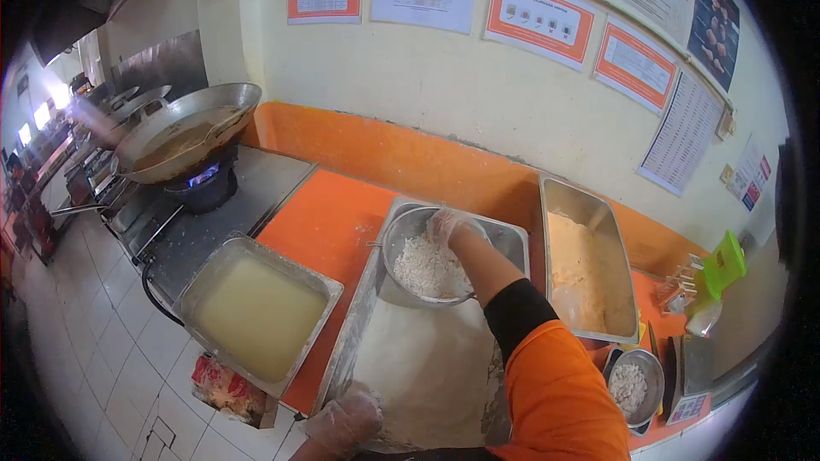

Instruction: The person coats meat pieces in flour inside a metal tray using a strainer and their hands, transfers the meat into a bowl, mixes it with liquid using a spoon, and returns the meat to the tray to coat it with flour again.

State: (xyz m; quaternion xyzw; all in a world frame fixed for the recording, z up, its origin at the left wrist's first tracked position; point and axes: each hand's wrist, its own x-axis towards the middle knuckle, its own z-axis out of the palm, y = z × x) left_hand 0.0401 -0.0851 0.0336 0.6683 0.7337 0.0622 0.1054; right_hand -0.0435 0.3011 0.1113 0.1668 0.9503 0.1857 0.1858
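Observation:
A metal bowl or sieve (427,290) holding white, flour-coated pieces (420,263) rests in the upper part of a large metal tray (520,243) of white flour (423,363). My right hand (451,226), in a clear plastic glove, is at the far rim of that bowl; its fingers are partly hidden, and what they hold, if anything, cannot be made out. At the near left edge of the flour tray is my left hand (348,421), also gloved in clear plastic, its fingers too blurred to read.
Left of the flour tray stands a tray of pale liquid (256,312). A wok (184,132) sits over a blue flame at the back left. To the right are a tray of orange-tinted powder (581,269), a small bowl (636,384), a scale (688,408) and a green container (724,263).

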